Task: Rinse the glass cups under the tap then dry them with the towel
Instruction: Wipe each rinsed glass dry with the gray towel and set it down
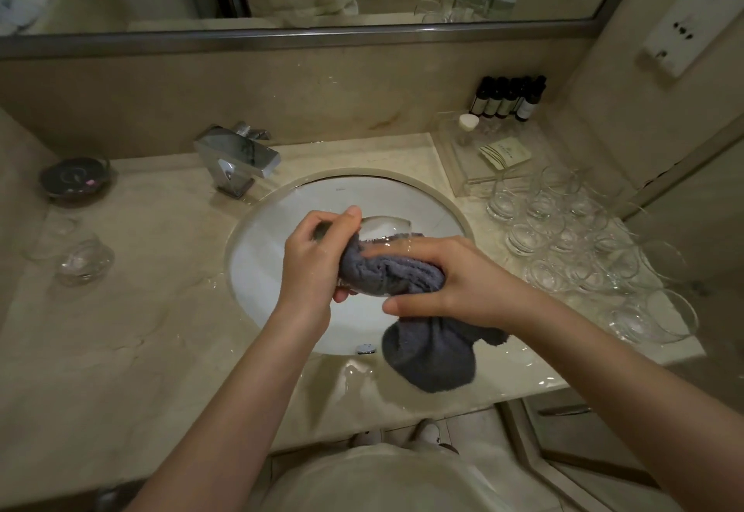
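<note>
Right hand (451,282) bunches the grey towel (426,350) into the glass cup (386,230); left hand (318,258) grips the cup, its mouth facing right.

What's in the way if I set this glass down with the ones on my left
Nothing visible. The counter between the glass in your hands and the two glasses on the left is bare apart from water; the tap stands further back.
</note>
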The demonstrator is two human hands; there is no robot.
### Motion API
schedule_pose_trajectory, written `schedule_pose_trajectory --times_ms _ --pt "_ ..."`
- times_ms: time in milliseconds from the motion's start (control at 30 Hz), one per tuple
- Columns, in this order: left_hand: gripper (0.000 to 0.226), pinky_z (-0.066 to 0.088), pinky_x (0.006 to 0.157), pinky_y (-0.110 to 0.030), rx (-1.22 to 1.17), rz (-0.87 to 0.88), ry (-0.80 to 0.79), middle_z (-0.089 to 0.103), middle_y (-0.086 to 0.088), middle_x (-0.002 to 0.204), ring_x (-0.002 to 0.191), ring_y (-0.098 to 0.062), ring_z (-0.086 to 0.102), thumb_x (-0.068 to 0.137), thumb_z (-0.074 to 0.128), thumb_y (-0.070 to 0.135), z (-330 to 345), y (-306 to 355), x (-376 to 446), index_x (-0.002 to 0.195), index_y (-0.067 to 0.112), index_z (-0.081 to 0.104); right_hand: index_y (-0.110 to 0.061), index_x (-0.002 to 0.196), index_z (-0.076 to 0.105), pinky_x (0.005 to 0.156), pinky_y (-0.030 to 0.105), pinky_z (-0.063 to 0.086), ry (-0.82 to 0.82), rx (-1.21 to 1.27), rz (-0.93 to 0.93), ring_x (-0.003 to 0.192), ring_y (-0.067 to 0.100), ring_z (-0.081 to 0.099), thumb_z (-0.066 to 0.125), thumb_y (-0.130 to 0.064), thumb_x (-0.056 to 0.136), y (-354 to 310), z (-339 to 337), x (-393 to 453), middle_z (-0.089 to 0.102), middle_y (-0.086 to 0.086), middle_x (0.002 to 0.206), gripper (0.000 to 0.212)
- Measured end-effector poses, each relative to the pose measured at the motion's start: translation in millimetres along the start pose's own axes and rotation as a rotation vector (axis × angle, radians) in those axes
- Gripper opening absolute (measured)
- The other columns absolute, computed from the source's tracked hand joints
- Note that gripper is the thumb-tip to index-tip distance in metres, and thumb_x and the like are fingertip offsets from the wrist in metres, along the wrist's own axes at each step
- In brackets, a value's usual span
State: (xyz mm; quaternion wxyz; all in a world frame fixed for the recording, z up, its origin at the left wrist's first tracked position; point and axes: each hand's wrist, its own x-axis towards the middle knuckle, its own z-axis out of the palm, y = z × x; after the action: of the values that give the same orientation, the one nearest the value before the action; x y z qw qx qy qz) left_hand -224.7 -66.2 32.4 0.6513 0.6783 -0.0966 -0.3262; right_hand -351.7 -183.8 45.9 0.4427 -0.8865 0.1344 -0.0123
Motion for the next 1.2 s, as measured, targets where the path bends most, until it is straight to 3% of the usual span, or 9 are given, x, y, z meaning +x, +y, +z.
schedule_pose_trajectory --times_ms 167,300,500,600,767,900,1000,1133,1200 --pt "0.022 0.029 0.035 -0.02 -0.004 0.06 0.033 0.056 0.011 0.054 0.044 -0.007 0.048 0.092 0.063 0.031 -1.3 -7.3 -6.5 0.074 0.022 0.054 -0.03 0.126 0.063 0.097 0.031 0.05 -0.016 0.007 -0.009 0.109 0.002 0.061 0.077 -0.041 0.073 1.5 3.8 -3.5 0.067 -0.014 0.118 0.055" --pt "0.02 0.029 0.035 -0.02 -0.018 0.023 0.032 0.057 0.007 0.059 0.046 -0.008 0.049 0.092 0.063 0.032 -2.1 -6.9 -8.5 0.078 0.02 0.055 -0.031 0.128 0.058 0.095 0.026 0.048 -0.087 -0.075 -0.04 0.108 0.0 0.059 0.073 -0.043 0.076 0.2 -1.6 -2.5 0.063 -0.017 0.118 0.056" --pt "0.019 0.028 0.038 -0.017 -0.111 -0.009 0.038 0.053 0.001 0.068 0.051 -0.012 0.048 0.092 0.063 0.031 3.5 -2.1 -10.6 0.082 0.018 0.054 -0.029 0.126 0.064 0.096 0.018 0.045 0.059 -0.069 -0.119 0.112 0.001 0.059 0.076 -0.053 0.067 0.6 4.4 -1.0 0.067 -0.011 0.122 0.064" --pt "0.02 0.03 0.038 -0.019 -0.109 0.047 0.032 0.054 0.004 0.067 0.052 -0.01 0.049 0.087 0.067 0.037 4.3 -5.2 -12.1 0.079 0.024 0.055 -0.026 0.12 0.069 0.097 0.024 0.049 0.162 0.04 -0.126 0.111 0.001 0.062 0.076 -0.05 0.068 2.6 13.8 -1.7 0.07 -0.011 0.116 0.058" --pt "0.01 0.039 0.046 -0.025 -0.011 0.413 0.059 0.061 0.007 0.073 0.061 -0.017 0.055 0.078 0.06 0.051 -2.2 -22.4 -6.7 0.077 0.041 0.059 -0.015 0.113 0.071 0.093 0.024 0.051 0.087 0.404 -0.03 0.105 0.011 0.068 0.083 -0.014 0.072 1.5 14.9 1.7 0.073 0.0 0.11 0.043" --pt "0.01 0.042 0.045 -0.027 0.064 0.614 0.043 0.063 0.015 0.076 0.06 -0.011 0.058 0.083 0.057 0.047 -6.6 -30.4 -3.2 0.09 0.04 0.058 -0.009 0.11 0.072 0.092 0.03 0.054 0.02 0.659 0.071 0.1 0.02 0.069 0.076 -0.008 0.075 2.4 16.7 1.2 0.073 0.014 0.106 0.035" --pt "0.027 0.043 0.038 -0.025 0.14 0.468 -0.075 0.065 0.012 0.08 0.062 -0.008 0.062 0.076 0.057 0.056 -9.7 -19.9 -2.0 0.09 0.032 0.057 -0.01 0.108 0.073 0.089 0.031 0.055 0.068 0.579 0.082 0.095 0.017 0.07 0.077 -0.01 0.076 7.6 17.3 -2.7 0.074 0.012 0.102 0.033" --pt "0.059 0.037 0.037 -0.021 0.184 -0.115 -0.224 0.065 -0.001 0.074 0.043 -0.013 0.055 0.076 0.05 0.079 -9.7 7.0 -2.6 0.095 0.024 0.06 -0.024 0.11 0.073 0.098 0.028 0.051 0.221 0.251 -0.054 0.107 0.006 0.066 0.082 -0.029 0.07 9.2 15.6 -6.6 0.073 -0.004 0.111 0.042" --pt "0.046 0.03 0.038 -0.018 0.166 -0.155 -0.154 0.057 0.002 0.063 0.039 -0.009 0.044 0.087 0.05 0.068 -4.6 7.2 -0.8 0.084 0.023 0.058 -0.024 0.112 0.072 0.098 0.025 0.049 0.225 0.169 -0.076 0.107 0.002 0.065 0.081 -0.033 0.07 6.7 15.3 -5.9 0.073 -0.006 0.112 0.044"
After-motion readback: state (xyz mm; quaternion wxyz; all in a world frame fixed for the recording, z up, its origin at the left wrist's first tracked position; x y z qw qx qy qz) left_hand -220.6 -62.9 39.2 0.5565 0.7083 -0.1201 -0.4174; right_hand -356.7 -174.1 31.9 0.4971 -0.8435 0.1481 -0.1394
